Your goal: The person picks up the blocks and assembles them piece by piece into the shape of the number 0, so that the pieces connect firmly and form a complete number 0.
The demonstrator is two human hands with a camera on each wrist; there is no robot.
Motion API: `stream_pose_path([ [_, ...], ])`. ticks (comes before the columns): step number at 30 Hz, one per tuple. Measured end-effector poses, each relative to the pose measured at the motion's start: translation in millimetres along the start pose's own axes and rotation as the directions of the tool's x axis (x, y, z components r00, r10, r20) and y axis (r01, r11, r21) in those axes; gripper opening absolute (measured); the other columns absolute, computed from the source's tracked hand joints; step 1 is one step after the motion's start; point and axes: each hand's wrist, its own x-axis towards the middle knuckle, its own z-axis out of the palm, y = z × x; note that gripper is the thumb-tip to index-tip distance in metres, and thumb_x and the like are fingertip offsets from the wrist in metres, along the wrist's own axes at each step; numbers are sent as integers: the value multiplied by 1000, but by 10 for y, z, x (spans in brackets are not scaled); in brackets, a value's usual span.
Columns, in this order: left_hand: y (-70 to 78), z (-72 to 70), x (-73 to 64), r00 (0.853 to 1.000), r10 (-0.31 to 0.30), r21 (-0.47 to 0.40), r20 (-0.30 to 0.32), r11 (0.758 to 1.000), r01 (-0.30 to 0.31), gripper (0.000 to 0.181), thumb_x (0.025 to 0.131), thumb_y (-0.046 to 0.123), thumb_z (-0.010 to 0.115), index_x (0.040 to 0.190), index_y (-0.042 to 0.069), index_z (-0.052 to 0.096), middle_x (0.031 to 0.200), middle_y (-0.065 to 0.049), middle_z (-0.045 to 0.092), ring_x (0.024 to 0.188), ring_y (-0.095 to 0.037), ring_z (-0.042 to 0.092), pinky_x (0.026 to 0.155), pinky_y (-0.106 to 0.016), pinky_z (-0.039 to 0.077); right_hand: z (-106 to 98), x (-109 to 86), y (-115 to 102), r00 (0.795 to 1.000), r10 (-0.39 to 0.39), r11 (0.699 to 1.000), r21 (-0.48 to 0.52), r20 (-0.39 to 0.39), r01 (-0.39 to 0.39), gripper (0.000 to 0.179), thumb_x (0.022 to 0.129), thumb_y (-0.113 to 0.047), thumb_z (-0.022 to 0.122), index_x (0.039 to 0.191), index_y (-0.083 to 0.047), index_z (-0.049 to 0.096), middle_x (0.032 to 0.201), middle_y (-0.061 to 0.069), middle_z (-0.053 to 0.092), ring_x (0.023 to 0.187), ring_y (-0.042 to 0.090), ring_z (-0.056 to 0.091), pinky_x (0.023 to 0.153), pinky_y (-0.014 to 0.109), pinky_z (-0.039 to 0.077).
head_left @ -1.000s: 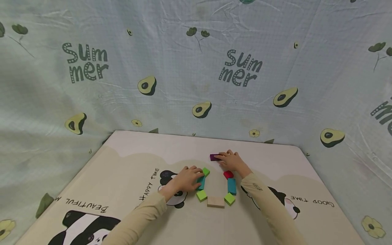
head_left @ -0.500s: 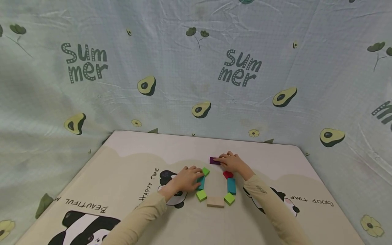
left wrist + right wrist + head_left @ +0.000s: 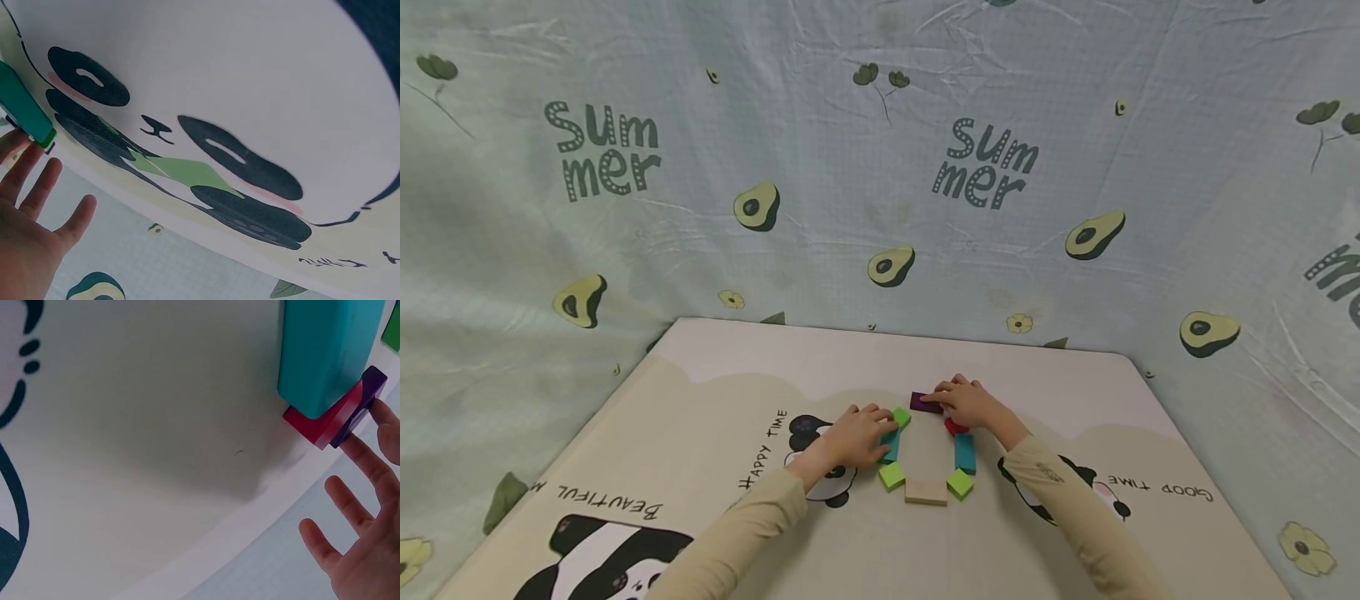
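Colored blocks form a ring on the table. At its far side my right hand [image 3: 972,405] pinches a purple block [image 3: 919,402] between thumb and index finger, its other fingers spread. In the right wrist view the purple block [image 3: 375,378] lies against a red block [image 3: 337,419]. On the ring's left, my left hand [image 3: 859,437] rests its fingertips and thumb at a blue block [image 3: 892,447], close to a green block [image 3: 902,417]. The left wrist view shows this blue block [image 3: 24,106] at the fingertips, the fingers fairly straight.
A second blue block [image 3: 966,455] stands on the right side. Two green blocks [image 3: 891,477] and a plain wooden block [image 3: 927,492] make up the near side. The table [image 3: 760,350] bears panda prints; a patterned cloth [image 3: 820,167] hangs behind it.
My right hand has drawn the purple block nearer, toward the red and green blocks, and turned it slightly. My left hand has stayed in place.
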Motion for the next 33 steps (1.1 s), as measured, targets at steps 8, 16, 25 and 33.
stream_pose_path([
  [8,9,-23,-8,1000,-7,-16,11,1000,7,38,86,34,55,119,15,57,120,-1,55,108,-18,50,81,-41,44,58,-60,-5,1000,-28,999,-34,-7,28,34,93,-15,43,123,-25,54,119,3,55,106,24,44,84,48,38],
  [16,4,-29,-7,1000,5,41,-9,999,-5,39,86,35,54,122,19,55,120,0,55,107,-18,50,79,-41,45,43,-99,-27,998,-52,998,-25,-21,51,34,93,-15,42,122,-26,54,118,1,56,102,21,45,81,44,37],
  [25,0,-39,23,1000,0,76,17,997,-1,40,87,37,52,126,27,51,123,-1,50,109,-20,47,81,-43,44,25,-113,-30,997,-70,997,-42,-33,69,34,93,-15,43,122,-28,54,119,1,56,103,21,45,82,44,37],
  [33,3,-63,25,995,-54,34,83,998,52,42,88,38,51,129,31,47,127,-6,49,114,-23,44,89,-51,40,56,-114,-8,995,-90,994,-62,-41,87,35,92,-15,45,123,-28,54,117,1,57,102,22,45,80,42,38],
])
